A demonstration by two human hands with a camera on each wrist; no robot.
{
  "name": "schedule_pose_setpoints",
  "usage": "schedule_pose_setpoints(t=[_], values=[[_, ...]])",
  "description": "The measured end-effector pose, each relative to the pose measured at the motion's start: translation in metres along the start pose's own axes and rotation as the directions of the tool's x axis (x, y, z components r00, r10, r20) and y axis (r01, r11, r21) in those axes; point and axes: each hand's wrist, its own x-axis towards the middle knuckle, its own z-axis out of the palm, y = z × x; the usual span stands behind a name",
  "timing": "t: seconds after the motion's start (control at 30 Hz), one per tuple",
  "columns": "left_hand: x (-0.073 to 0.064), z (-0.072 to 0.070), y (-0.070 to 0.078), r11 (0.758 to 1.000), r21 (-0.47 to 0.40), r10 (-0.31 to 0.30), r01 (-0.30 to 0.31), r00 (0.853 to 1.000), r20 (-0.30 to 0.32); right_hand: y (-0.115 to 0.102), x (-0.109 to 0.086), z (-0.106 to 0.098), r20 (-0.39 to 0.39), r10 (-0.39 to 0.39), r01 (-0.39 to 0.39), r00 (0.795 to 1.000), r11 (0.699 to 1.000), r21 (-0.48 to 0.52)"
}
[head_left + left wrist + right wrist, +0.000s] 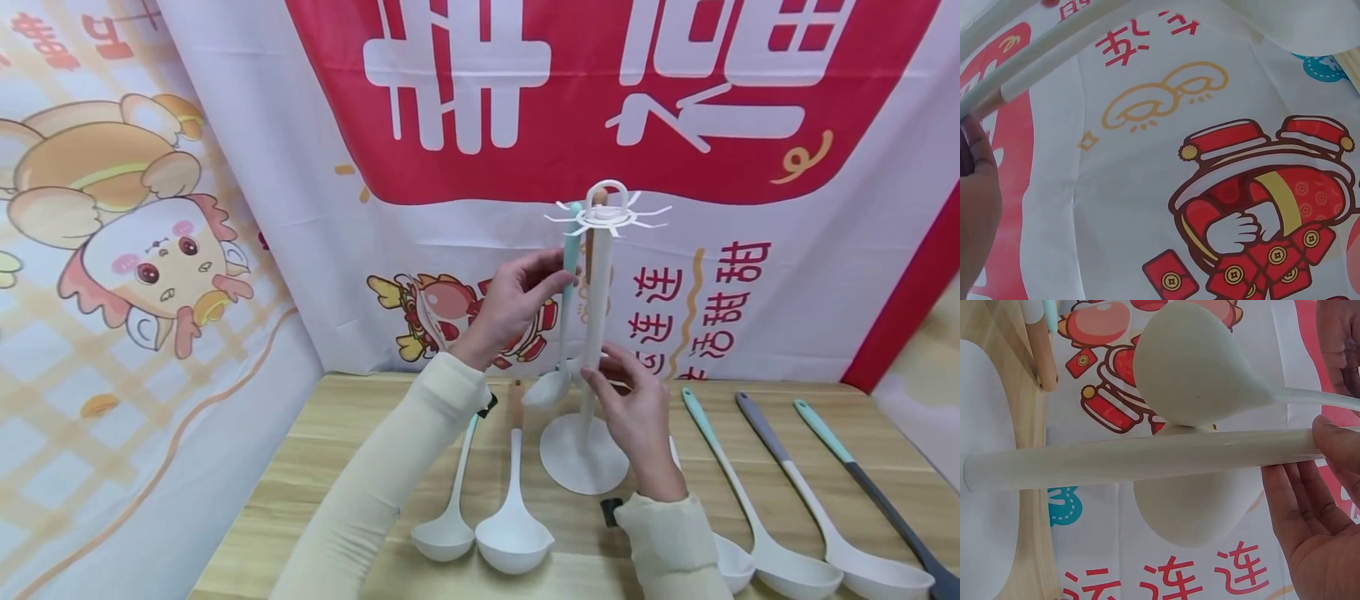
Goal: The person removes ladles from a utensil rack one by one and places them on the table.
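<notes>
A white rack with a round base (577, 467), an upright pole (597, 308) and a ring of hooks (609, 218) stands on the table. My left hand (513, 300) pinches the mint handle of a ladle (572, 250) just left of the pole, near the hooks. That ladle's white bowl (1191, 362) hangs lowest, above the tabletop. My right hand (637, 408) holds the pole partway up, thumb and fingers on either side in the right wrist view. Behind the pole hangs another ladle with a wooden handle (590, 254); the pole partly hides its bowl (1200, 512).
Left of the base lie a mint-handled ladle (442, 537) and a wooden-handled ladle (513, 533). To the right lie a mint-handled ladle (795, 575), a grey-handled one (877, 575) and a dark-shafted utensil (892, 504). A printed cloth (465, 229) hangs behind the table.
</notes>
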Motion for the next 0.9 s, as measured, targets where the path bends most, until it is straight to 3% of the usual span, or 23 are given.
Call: schedule_pose_setpoints(t=[0.4,0.57,0.7,0.9], values=[[-0.014,0.004,0.003,0.990,0.111,0.097,-0.088,0.992,-0.075,0.000,-0.001,0.001,0.002,-0.007,0.007,1.000,1.000,0.002],[-0.022,0.011,0.007,0.987,0.134,0.108,-0.091,0.986,-0.128,0.001,-0.001,0.000,0.001,-0.003,0.003,1.000,1.000,-0.006],[-0.027,0.018,0.010,0.982,0.167,0.121,-0.090,0.975,-0.184,0.001,-0.001,0.000,-0.009,-0.017,0.017,1.000,1.000,-0.010],[-0.037,0.028,0.017,0.959,0.267,0.174,-0.100,0.947,-0.269,0.002,-0.002,0.002,-0.014,-0.031,0.031,0.999,0.999,-0.012]])
